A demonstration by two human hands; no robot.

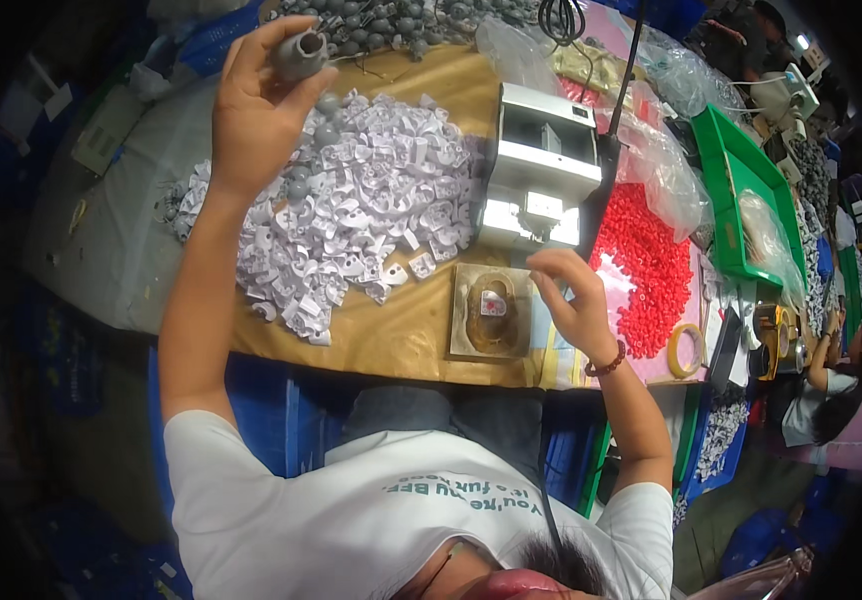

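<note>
My left hand (256, 125) is raised at the far left of the table, its fingers and thumb wrapped round a grey hollow cylindrical part (303, 58) whose open end shows. Beneath and beside it lies a big heap of small white plastic parts (381, 190). My right hand (579, 305) hovers beside a square fixture block (463, 335), fingers bent and apart, with nothing visible in them. In the block's oval recess sits a small white piece with red on it (492, 304). Just behind the block stands a silver and white bench machine (541, 165).
Red small parts (646, 270) are piled to the right, near a yellow tape roll (686, 350) and a green tray (716, 190). Grey round parts (406, 25) lie at the back. A black cable (629, 70) runs down by the machine. Another person (821, 400) sits at far right.
</note>
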